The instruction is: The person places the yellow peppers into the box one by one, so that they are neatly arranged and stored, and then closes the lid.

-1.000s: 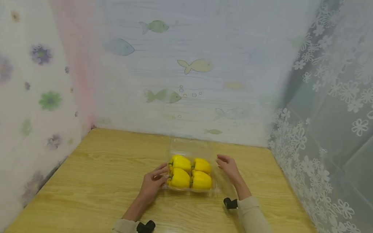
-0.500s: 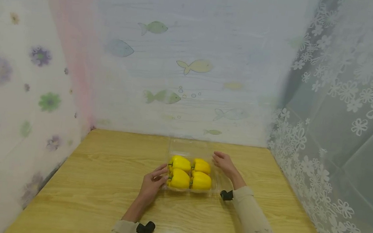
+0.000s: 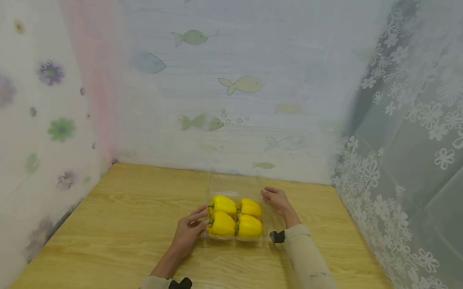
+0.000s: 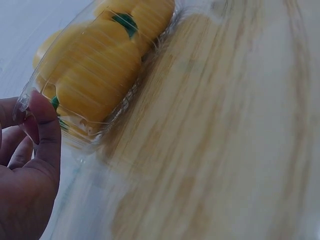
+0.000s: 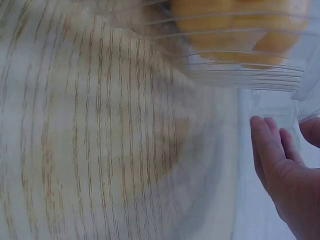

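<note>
Several yellow bell peppers [image 3: 222,224] with green stems lie in two rows inside a clear plastic clamshell container [image 3: 228,238]. Its transparent lid [image 3: 230,184] is raised at the back. My left hand [image 3: 187,231] is at the container's left side; in the left wrist view, its thumb [image 4: 44,120] and a finger pinch the rim. My right hand [image 3: 278,200] is beside the lid's right edge at the back. In the right wrist view, that hand's fingers [image 5: 267,145] are extended, with the thumb apart from them near the container's corner. Whether it touches the plastic, I cannot tell.
The container stands on a wood-grain table [image 3: 127,227]. A fish-print curtain [image 3: 235,95] hangs behind the table, with a flowered sheet [image 3: 25,114] on the left and a white-flower curtain [image 3: 419,145] on the right. Both wrists carry black camera mounts [image 3: 181,286].
My right hand has moved left and slightly away from me, from beside the container to the lid's right edge. My left hand stays at the rim, and the peppers keep their places.
</note>
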A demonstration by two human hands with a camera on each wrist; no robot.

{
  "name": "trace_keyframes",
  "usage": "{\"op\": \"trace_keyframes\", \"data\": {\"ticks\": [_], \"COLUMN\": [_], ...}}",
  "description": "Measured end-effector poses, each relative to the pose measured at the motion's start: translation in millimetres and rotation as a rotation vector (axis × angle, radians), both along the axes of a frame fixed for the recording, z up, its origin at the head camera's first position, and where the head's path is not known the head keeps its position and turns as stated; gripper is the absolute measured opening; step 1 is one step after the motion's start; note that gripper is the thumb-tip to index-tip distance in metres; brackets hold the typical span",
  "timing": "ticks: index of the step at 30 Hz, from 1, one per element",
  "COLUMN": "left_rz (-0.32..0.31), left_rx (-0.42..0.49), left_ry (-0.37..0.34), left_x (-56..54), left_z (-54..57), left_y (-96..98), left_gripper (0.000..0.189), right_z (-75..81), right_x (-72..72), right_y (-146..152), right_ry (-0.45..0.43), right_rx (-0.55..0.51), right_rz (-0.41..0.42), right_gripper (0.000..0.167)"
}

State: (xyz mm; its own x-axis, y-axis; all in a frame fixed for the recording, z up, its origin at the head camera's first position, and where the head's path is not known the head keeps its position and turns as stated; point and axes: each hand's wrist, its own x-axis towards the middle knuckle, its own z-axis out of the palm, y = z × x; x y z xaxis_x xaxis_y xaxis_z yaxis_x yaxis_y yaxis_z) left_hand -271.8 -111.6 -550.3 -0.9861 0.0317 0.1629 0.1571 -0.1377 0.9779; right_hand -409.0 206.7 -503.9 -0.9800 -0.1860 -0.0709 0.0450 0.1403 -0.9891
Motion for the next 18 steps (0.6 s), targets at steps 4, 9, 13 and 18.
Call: {"op": "trace_keyframes", "data": {"ticks": [4, 9, 13, 18], "left_rz": [0.008, 0.012, 0.012, 0.006], "left_rx": [-0.001, -0.001, 0.002, 0.003], "left_ry": [-0.01, -0.017, -0.015, -0.007], "left_x": [1.2, 1.1, 0.9, 0.7], "left_z": [-0.2, 0.2, 1.1, 1.1], "left_y": [0.0, 0.2, 0.6, 0.7], "left_gripper": [0.037, 0.037, 0.037, 0.036], "right_z": [-2.7, 1.5, 8.2, 14.5], "right_x": [-0.1, -2.1, -6.8, -11.7], "right_y": [3.4, 7.0, 7.2, 9.7], "right_ry": [0.043, 0.049, -0.002, -0.021], "right_rx": [-0.029, -0.029, 0.0, 0.001], "right_rz": [-0.007, 0.021, 0.021, 0.018], "right_gripper": [0.054, 0.055, 0.052, 0.05]}}
